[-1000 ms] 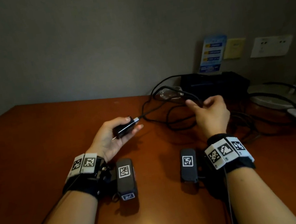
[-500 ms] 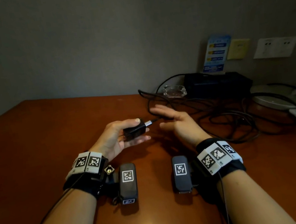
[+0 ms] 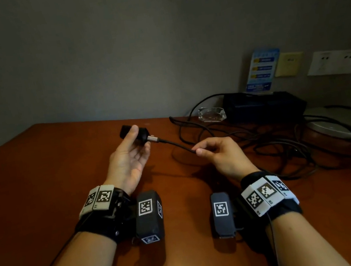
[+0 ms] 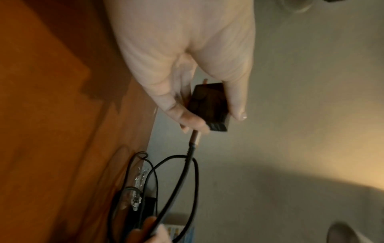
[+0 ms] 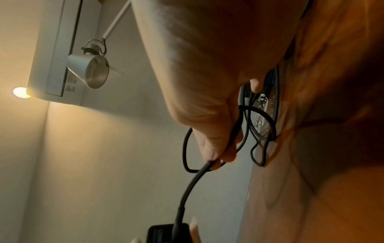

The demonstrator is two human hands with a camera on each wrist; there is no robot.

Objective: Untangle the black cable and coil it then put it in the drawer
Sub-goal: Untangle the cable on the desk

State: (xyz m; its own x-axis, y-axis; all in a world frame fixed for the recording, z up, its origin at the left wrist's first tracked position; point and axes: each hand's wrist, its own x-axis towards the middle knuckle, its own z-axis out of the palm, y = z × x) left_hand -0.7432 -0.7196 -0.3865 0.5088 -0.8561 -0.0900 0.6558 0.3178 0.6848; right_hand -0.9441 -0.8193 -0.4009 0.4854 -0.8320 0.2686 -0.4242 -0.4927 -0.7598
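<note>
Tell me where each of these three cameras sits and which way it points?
Head: worn on the head, looking forward and down at the desk; both forearms, left hand and right hand show.
Left wrist: looks along the left hand, which holds the black charger plug.
Right wrist: looks along the right hand, which pinches the black cable; a wall lamp lies beyond.
Shared: all three views show plug and cable.

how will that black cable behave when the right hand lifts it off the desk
Probably floppy: the black cable sags between the left hand and right hand. Its loops on the desk overlap, so it may snag. The charger block likely weights one end.
</note>
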